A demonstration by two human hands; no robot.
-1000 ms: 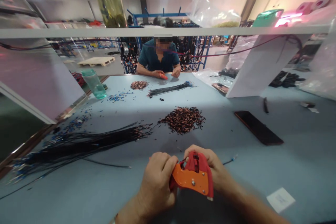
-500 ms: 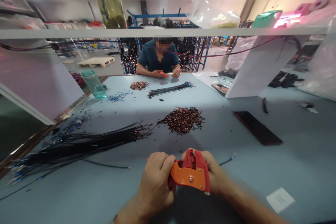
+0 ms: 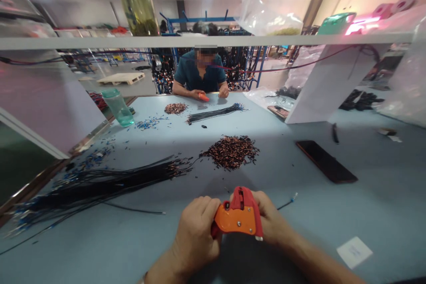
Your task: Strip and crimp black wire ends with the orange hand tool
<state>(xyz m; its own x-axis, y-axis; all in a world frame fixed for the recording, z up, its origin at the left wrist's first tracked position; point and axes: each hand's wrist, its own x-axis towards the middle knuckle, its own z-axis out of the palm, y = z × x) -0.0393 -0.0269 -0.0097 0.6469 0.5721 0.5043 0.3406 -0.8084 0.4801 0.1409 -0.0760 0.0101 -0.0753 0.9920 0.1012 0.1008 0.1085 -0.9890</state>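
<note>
My left hand [image 3: 199,226] is wrapped around the handles of an orange and red wire stripper [image 3: 237,218], its head pointing right, low at the front of the table. Right behind that head is my right hand [image 3: 262,208], fingers curled and partly covered by the tool. A black wire [image 3: 286,204] with a blue terminal sticks out past the right hand, which closes on it; the wire's other end is hidden by the stripper. Beyond my hands lies a heap of short black and copper-coloured wire offcuts [image 3: 233,152]. To the left stretches a bundle of black wires [image 3: 129,182] with blue-tipped ends.
A dark phone [image 3: 326,161] and a white paper square [image 3: 354,252] lie to the right. Across the table a co-worker [image 3: 199,73] holds an orange-red tool [image 3: 203,97] near a smaller wire bundle [image 3: 216,113]. A green bottle [image 3: 118,107] stands left, and a shelf [image 3: 213,41] spans above.
The wire stripper has tilted slightly and shifted a little left, with my hands still around it and the wire. Across the table, the co-worker's tool has moved slightly left.
</note>
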